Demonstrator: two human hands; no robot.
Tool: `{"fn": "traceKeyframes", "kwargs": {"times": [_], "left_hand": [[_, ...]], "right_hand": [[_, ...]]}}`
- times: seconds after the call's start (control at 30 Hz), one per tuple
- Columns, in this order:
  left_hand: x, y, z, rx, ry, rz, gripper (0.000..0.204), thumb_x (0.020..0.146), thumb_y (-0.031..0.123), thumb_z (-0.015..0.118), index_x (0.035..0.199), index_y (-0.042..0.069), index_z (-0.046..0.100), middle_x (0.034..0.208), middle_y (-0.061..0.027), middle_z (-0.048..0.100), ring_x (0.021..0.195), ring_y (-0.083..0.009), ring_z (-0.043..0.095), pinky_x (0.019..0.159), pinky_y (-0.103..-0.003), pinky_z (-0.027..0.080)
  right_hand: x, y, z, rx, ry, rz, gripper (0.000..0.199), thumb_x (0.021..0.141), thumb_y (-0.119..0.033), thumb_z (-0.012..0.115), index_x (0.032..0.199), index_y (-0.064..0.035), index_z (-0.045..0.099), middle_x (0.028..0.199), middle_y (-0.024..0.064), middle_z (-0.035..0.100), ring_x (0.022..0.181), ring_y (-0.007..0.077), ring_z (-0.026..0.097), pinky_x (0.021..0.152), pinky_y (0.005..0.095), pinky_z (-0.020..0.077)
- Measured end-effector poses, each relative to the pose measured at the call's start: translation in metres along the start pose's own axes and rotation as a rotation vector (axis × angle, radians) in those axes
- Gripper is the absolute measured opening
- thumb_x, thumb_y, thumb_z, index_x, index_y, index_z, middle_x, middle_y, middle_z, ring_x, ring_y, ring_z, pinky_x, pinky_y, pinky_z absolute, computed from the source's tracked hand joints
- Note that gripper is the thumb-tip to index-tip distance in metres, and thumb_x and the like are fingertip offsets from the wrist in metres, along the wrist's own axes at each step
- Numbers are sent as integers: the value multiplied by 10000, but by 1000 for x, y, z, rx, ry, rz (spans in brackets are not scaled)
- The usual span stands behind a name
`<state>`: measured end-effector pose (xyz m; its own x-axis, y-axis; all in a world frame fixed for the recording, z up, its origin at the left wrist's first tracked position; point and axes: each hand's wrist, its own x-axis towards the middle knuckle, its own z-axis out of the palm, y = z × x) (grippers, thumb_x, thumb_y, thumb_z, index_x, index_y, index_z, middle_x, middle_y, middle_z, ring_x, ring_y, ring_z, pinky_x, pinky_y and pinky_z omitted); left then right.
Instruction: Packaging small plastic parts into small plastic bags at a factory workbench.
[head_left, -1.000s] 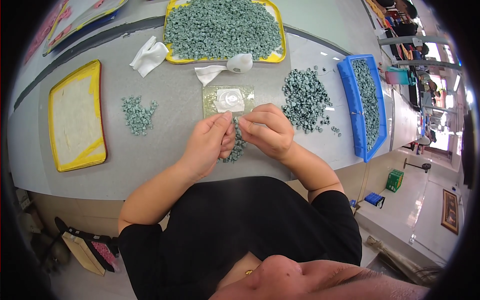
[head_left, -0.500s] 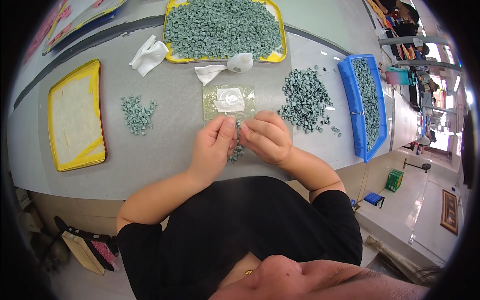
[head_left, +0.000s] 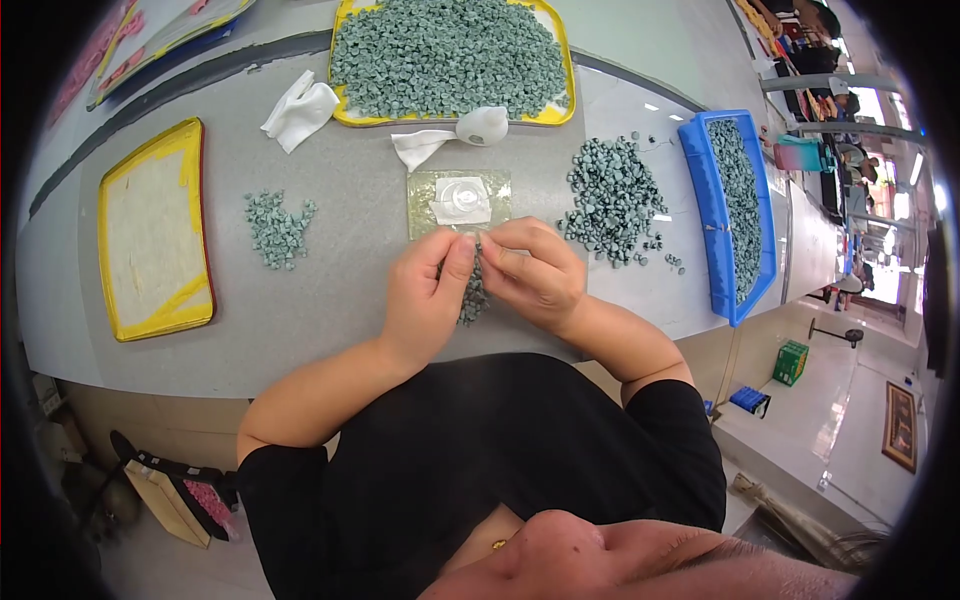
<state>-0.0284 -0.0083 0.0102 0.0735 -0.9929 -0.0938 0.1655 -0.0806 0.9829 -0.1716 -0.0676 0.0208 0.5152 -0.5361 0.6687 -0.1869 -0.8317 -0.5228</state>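
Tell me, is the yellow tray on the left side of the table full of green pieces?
No, the yellow tray on the left holds only a pale flat lining, while the green pieces fill the other yellow tray at the top.

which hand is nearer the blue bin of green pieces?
Right. The right hand sits on the side of the blue bin, with a loose pile of green pieces between them. The left hand is farther away, beyond the right hand.

Left hand (head_left: pixel 428 300) and right hand (head_left: pixel 535 275) together, fingertips pinched
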Motion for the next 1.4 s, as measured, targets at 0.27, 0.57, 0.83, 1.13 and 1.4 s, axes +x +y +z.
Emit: {"fn": "traceKeyframes", "kwargs": {"times": [0.27,0.57,0.83,1.13,1.4], "left_hand": [[8,0,-13,-11,-62,-161,284,958,242,470,741,61,498,614,54,426,529,-19,367,456,-183,296],[14,14,-26,-359,-131,-466,216,955,205,436,839,40,515,684,13,438,545,-40,349,446,-187,266],[20,16,-27,-646,-59,-385,143,926,99,467,1013,5,530,793,-18,479,611,-49,371,494,-185,300],[19,2,-22,-623,-170,-446,171,928,156,518,1006,6,548,787,-7,496,557,-35,354,453,-179,276],[14,2,-16,-608,-212,-464,209,937,141,492,1045,-24,562,787,-2,503,574,-31,366,475,-182,300]], "right_hand": [[5,11,-16,124,-293,178,228,691,77,648,908,12,624,891,111,620,762,265,610,640,308,499],[-5,46,-59,-682,-373,543,171,822,7,532,990,8,568,1089,163,562,995,329,536,861,353,435],[-3,44,-52,-588,-322,631,176,809,8,554,985,12,570,957,127,561,865,267,582,765,322,473],[6,11,-21,-31,-139,588,166,744,43,652,899,-18,653,891,69,642,772,160,613,662,254,493],[3,6,-15,43,-152,455,200,695,32,698,878,-43,664,848,79,660,731,167,629,628,252,498]]}}
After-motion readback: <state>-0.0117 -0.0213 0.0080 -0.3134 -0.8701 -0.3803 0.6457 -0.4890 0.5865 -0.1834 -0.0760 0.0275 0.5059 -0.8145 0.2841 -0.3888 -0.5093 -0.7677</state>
